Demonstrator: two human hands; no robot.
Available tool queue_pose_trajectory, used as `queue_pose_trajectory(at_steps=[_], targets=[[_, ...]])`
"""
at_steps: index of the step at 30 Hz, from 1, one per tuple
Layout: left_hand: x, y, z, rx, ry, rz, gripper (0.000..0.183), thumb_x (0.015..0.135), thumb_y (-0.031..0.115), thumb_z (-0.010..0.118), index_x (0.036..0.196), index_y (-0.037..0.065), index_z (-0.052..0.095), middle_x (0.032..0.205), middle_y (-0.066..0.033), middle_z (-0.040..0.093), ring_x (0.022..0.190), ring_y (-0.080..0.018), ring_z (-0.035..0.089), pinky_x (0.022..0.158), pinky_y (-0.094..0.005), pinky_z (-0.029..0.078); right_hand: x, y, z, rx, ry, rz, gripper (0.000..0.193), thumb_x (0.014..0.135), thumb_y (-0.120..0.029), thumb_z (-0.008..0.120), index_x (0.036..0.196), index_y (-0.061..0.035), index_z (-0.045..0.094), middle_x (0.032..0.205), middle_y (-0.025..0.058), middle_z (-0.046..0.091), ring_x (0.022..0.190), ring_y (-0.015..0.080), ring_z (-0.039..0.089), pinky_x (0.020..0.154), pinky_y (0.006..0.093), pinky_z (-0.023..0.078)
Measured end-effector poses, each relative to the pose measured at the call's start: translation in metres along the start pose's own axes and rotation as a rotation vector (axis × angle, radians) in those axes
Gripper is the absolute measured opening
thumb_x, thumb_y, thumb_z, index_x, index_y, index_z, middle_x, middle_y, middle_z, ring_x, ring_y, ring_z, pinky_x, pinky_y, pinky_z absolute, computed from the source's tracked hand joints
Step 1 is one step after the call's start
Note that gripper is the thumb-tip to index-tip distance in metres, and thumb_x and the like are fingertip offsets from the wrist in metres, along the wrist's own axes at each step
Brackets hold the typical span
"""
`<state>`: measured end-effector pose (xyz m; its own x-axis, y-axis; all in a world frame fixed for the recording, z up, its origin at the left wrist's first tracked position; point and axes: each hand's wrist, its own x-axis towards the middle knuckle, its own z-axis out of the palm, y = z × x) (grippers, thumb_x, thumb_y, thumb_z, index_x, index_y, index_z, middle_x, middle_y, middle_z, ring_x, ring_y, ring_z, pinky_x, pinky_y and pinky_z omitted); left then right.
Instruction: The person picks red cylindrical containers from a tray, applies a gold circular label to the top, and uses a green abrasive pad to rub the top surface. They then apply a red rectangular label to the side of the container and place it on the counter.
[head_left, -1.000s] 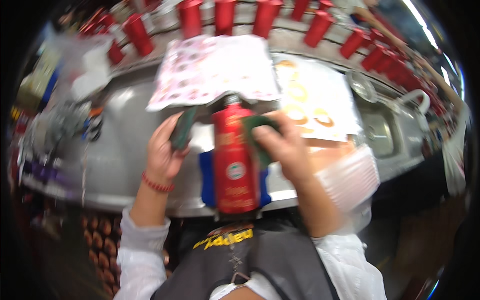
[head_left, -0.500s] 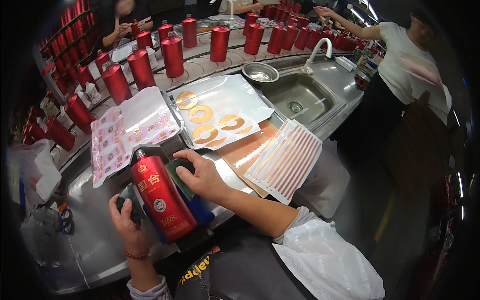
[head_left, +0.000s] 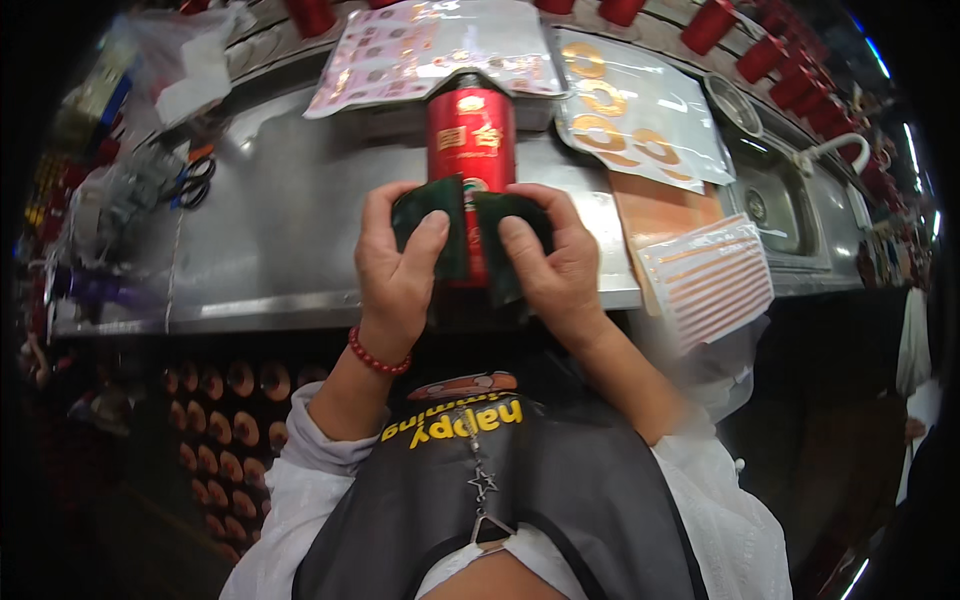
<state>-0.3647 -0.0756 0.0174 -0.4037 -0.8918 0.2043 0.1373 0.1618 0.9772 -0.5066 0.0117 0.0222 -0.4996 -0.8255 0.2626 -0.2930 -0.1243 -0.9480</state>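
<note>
Nearest, a dark apron (head_left: 560,470) carries yellow lettering (head_left: 465,422), seen upside down. The left hand (head_left: 393,250) and the right hand (head_left: 562,260) each have the fingers closed on a dark green pad (head_left: 432,225). These pads hide the lower part of the red bottle (head_left: 470,135), at the middle near edge of the surface (head_left: 290,220); its gold characters show above. Farther, the pink sheet's (head_left: 400,55) prints are too small for reading, and red bottles (head_left: 709,26) are partly cut off.
</note>
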Motion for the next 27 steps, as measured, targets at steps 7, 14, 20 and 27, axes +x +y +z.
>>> queue_pose_trajectory(at_steps=[7,14,20,27], targets=[[-0.021,-0.025,-0.024,-0.213,0.095,-0.134,0.027,0.099,0.013,0.062,0.121,0.003,0.051,0.099,-0.0017,0.061,0.086,-0.0044,0.056,0.076,-0.0234,0.051,-0.02,0.024,-0.025,0.165,0.094,0.199,0.028,0.099,-0.014,0.062,0.123,0.0008,0.058,0.108,0.0072,0.064,0.1,0.0116,0.06,0.087,0.0251,0.051],[-0.01,-0.014,-0.006,-0.058,0.011,-0.002,0.028,0.096,0.012,0.064,0.119,0.002,0.053,0.096,-0.0029,0.063,0.085,-0.008,0.059,0.075,-0.0256,0.052,-0.002,0.006,-0.009,-0.071,0.007,-0.028,0.028,0.097,-0.011,0.063,0.121,0.0023,0.059,0.104,0.0105,0.067,0.096,0.016,0.063,0.086,0.0287,0.051],[0.008,0.001,-0.004,-0.124,-0.085,-0.016,0.028,0.095,0.011,0.064,0.12,0.003,0.055,0.101,-0.0034,0.064,0.094,-0.0085,0.059,0.085,-0.0271,0.051,0.013,-0.015,-0.006,-0.002,-0.039,0.016,0.029,0.096,-0.009,0.063,0.123,0.0017,0.058,0.103,0.0106,0.068,0.094,0.0127,0.063,0.083,0.0267,0.052],[0.044,-0.002,-0.006,-0.186,-0.145,-0.089,0.025,0.096,0.013,0.066,0.118,0.004,0.057,0.098,-0.0012,0.064,0.09,-0.006,0.058,0.078,-0.0239,0.051,0.045,-0.016,-0.012,-0.073,-0.126,0.057,0.028,0.096,-0.015,0.066,0.119,-0.0003,0.061,0.105,0.007,0.066,0.097,0.0117,0.06,0.085,0.0263,0.05]])
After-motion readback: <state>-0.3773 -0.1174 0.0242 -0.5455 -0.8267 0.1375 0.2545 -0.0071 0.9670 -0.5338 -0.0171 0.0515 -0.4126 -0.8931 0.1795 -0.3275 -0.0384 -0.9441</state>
